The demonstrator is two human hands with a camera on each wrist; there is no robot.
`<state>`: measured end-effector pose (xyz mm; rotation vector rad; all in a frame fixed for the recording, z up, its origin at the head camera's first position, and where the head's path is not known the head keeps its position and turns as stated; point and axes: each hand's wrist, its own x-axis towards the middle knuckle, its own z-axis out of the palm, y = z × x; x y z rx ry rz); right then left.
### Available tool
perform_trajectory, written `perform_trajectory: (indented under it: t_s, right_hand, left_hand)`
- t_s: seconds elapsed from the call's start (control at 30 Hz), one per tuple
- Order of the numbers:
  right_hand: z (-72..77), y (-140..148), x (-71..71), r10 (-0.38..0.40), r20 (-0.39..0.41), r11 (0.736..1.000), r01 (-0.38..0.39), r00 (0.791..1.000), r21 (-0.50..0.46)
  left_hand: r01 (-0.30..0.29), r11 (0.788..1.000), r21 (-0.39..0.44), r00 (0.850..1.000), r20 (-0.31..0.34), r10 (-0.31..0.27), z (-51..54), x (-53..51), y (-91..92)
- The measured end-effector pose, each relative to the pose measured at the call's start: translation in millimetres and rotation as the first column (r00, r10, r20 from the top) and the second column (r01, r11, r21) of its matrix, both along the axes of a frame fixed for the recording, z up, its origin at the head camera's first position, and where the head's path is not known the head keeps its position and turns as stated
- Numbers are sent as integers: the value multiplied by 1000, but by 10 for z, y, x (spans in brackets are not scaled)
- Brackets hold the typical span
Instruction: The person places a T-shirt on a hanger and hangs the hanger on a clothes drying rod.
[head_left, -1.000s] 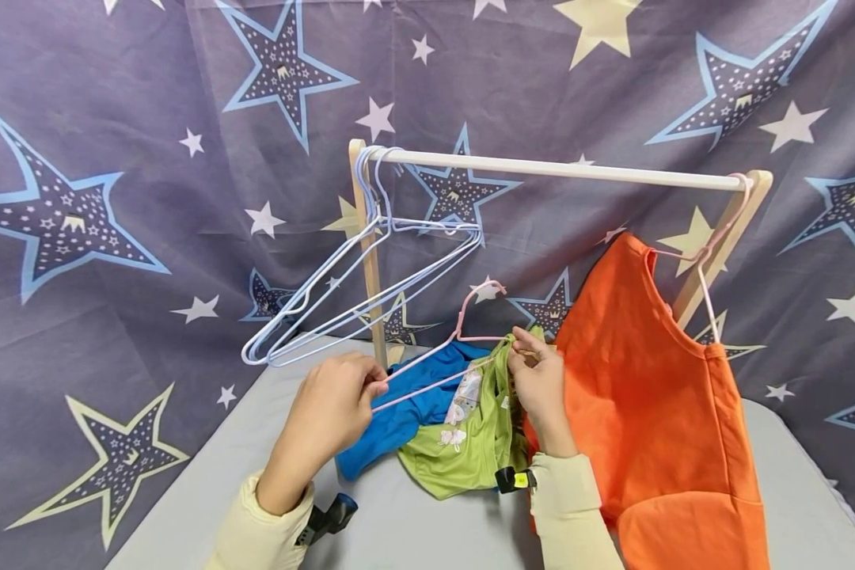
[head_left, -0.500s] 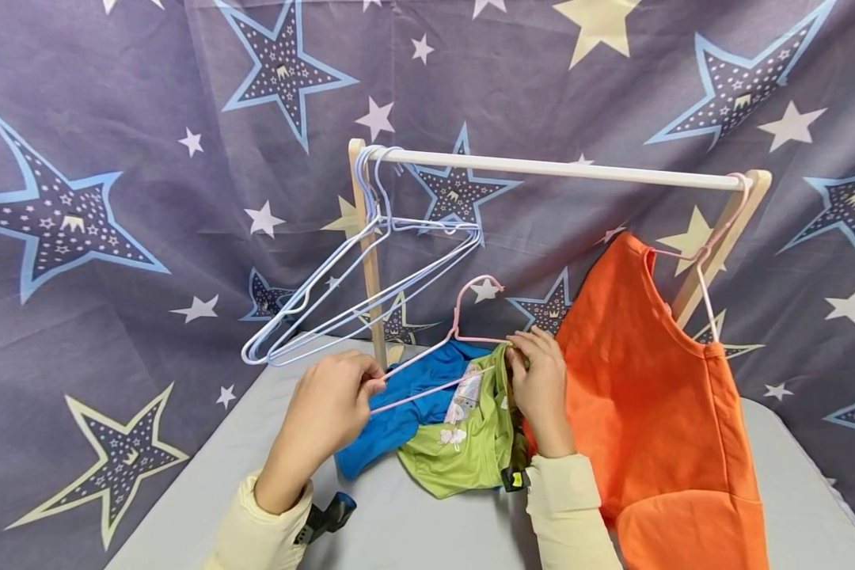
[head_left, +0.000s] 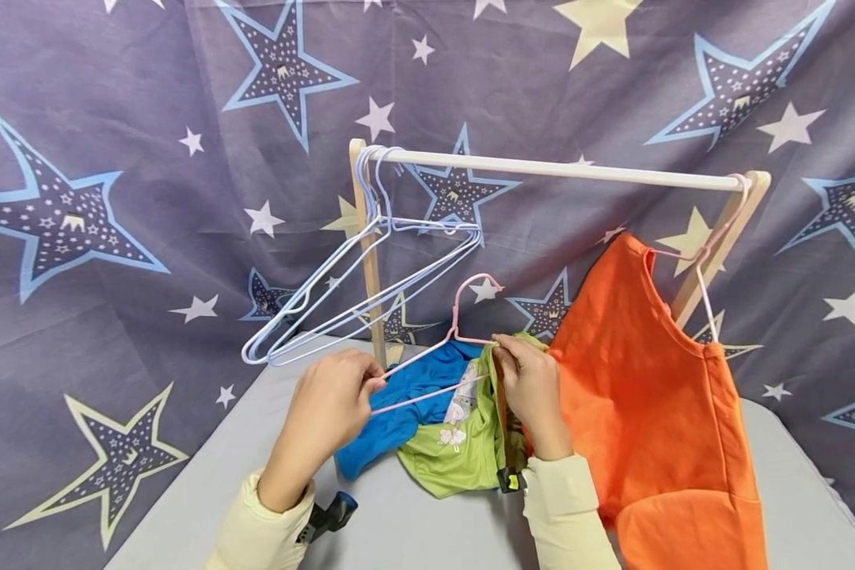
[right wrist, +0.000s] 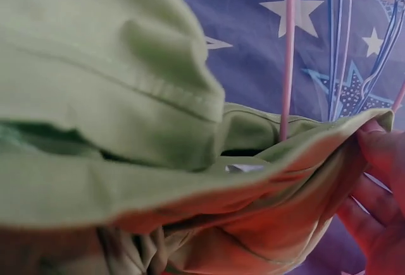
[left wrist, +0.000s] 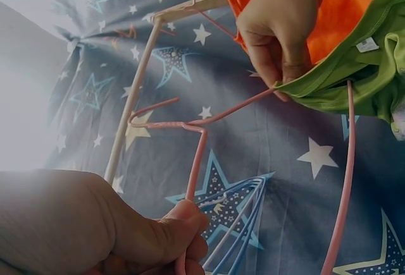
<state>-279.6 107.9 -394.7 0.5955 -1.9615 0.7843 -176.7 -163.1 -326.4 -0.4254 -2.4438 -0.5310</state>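
Observation:
My left hand (head_left: pixel 335 404) grips one end of a pink wire hanger (head_left: pixel 457 309), its hook pointing up. The right hand (head_left: pixel 534 392) pinches the neck edge of a green shirt (head_left: pixel 463 463) against the hanger's upper arm. In the left wrist view, the far end of the hanger passes inside the shirt's opening (left wrist: pixel 316 91). The right wrist view shows the pink lower bar (right wrist: pixel 288 66) entering the green cloth. Most of the shirt hangs down to the bed-like grey surface, over a blue garment (head_left: pixel 392 427).
A rack with a white rail (head_left: pixel 556 172) stands behind. Several blue and white hangers (head_left: pixel 370 305) hang at its left end. At the right, an orange garment (head_left: pixel 655 412) hangs on a pink hanger, close beside my right hand. A star-patterned curtain (head_left: pixel 185 340) backs everything.
My right hand has moved a little left along the hanger's arm, drawing the shirt's neck edge with it. The hanger's hook has shifted slightly left. My left hand has stayed nearly still.

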Motion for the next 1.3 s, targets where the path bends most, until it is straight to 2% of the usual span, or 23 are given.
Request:
perform_trajectory:
  t_s: [0.6, 0.83, 1.1, 1.3]
  right_hand:
    - [30, -83, 28, 28, -55, 1000, -28, 998, 5]
    - [89, -121, 98, 38, -41, 999, -37, 998, 20]
    - [98, -180, 132, 63, -29, 998, -63, 998, 15]
    - [81, -185, 115, 58, -67, 998, -59, 996, -13]
  left_hand:
    - [-22, 1000, -10, 1000, 3, 22, -45, -30, 71]
    - [-23, 1000, -15, 1000, -6, 23, -84, -52, 113]
    - [-44, 998, -36, 995, -92, 41, -179, -123, 145]
    - [-45, 998, -44, 977, -209, 35, -240, -218, 174]
